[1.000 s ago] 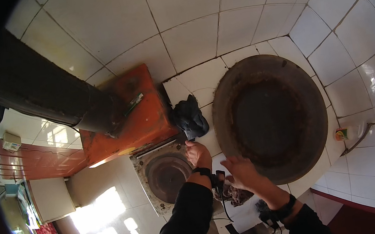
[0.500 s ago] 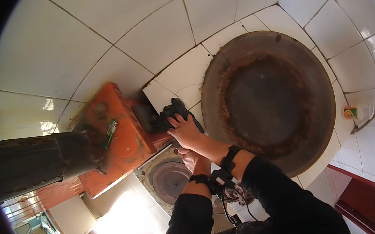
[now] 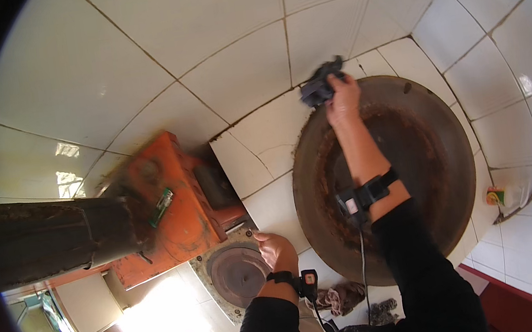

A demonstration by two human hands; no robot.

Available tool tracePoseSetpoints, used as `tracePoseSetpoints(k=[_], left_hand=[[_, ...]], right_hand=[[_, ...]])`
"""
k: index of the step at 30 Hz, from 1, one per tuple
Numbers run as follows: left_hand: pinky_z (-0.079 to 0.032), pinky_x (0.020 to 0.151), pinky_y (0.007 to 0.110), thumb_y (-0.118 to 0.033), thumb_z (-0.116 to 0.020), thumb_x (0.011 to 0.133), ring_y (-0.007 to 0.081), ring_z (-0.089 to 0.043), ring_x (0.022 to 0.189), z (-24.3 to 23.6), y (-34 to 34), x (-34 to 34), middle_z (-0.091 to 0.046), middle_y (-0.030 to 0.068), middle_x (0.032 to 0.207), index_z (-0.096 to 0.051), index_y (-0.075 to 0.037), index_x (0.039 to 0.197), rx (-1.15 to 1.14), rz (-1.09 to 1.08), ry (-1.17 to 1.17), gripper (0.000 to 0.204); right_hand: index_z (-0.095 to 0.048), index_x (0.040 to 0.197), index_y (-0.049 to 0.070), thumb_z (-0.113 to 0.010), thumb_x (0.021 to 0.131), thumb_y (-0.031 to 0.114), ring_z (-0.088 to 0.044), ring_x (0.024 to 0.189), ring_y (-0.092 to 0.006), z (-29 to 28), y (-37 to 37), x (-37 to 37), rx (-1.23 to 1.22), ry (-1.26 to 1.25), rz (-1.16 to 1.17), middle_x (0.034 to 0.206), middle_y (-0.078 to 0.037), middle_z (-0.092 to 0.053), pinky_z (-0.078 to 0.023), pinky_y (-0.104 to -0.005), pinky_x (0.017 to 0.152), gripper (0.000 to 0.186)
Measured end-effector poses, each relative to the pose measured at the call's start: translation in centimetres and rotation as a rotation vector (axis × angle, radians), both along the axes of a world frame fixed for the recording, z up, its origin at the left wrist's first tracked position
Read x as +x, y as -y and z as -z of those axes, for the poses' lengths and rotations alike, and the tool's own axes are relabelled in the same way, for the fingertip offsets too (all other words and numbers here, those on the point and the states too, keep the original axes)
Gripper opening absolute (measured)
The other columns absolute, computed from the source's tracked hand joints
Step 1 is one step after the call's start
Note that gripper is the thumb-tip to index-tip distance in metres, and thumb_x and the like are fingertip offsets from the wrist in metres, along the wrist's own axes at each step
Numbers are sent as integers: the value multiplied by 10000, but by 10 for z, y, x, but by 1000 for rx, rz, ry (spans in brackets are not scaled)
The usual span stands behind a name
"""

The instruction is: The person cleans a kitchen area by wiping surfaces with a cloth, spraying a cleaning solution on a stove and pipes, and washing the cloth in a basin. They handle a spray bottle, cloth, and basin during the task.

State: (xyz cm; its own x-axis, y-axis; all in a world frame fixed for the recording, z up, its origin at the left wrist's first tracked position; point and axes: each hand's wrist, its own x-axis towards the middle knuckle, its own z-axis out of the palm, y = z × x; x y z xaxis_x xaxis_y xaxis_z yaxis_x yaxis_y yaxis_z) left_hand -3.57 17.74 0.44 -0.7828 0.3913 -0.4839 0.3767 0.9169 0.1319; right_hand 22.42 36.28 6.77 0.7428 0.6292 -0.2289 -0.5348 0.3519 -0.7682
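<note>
A dark grey-black cloth, bunched up, is gripped in my right hand. It presses on the white tiled ledge behind the wok, close to the foot of the tiled wall. My right forearm reaches across the large, rust-stained wok. Beside the round stove plate, my left hand hangs with its thumb apart from loosely bent fingers, and nothing shows in it. Its far fingers are partly hidden. Each wrist wears a black strap with a small device and a cable.
On the left stands an orange metal stove box with a dark pipe and a green lighter-like item. A brown patterned cloth and a grey scourer lie by the wok's near rim. A plastic container sits far right.
My right hand has carried the dark cloth from beside the orange box to the right, behind the wok. My left hand stays near the stove plate, now separate from the right arm.
</note>
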Motion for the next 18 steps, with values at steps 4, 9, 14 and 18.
tracePoseSetpoints(k=[4,9,14,18], left_hand=[[-487,786,501,-516,-166,932,410,-616,894,2,0,-1,-648,219,951,-650,-10,1016,-11,4,-16,706],[-487,792,503,-523,-172,927,409,-614,911,3,-1,-1,-644,218,964,-629,-49,1082,-29,24,-25,676],[-487,803,484,-517,-190,917,406,-615,909,1,-1,-2,-648,205,963,-651,-56,1029,-68,-42,-26,661],[-484,808,488,-524,-183,915,415,-612,913,5,1,-4,-645,220,954,-647,-32,1033,-6,-25,21,687]], right_hand=[[-495,1088,41,-645,765,-31,-594,830,-179,25,-26,34,101,-18,-23,969,-64,-590,-498,-304,709,364],[-416,1216,88,-662,734,-63,-561,945,-210,54,-67,-21,-6,-64,-1,1111,-101,-536,-499,-323,759,561],[-400,1174,34,-618,759,-63,-598,810,-254,33,-76,-105,-293,-100,-229,1018,-130,-559,-510,-375,662,479],[-579,974,39,-612,722,-69,-596,808,-235,-37,-41,-159,-123,240,-669,993,-131,-589,-494,-346,664,276]])
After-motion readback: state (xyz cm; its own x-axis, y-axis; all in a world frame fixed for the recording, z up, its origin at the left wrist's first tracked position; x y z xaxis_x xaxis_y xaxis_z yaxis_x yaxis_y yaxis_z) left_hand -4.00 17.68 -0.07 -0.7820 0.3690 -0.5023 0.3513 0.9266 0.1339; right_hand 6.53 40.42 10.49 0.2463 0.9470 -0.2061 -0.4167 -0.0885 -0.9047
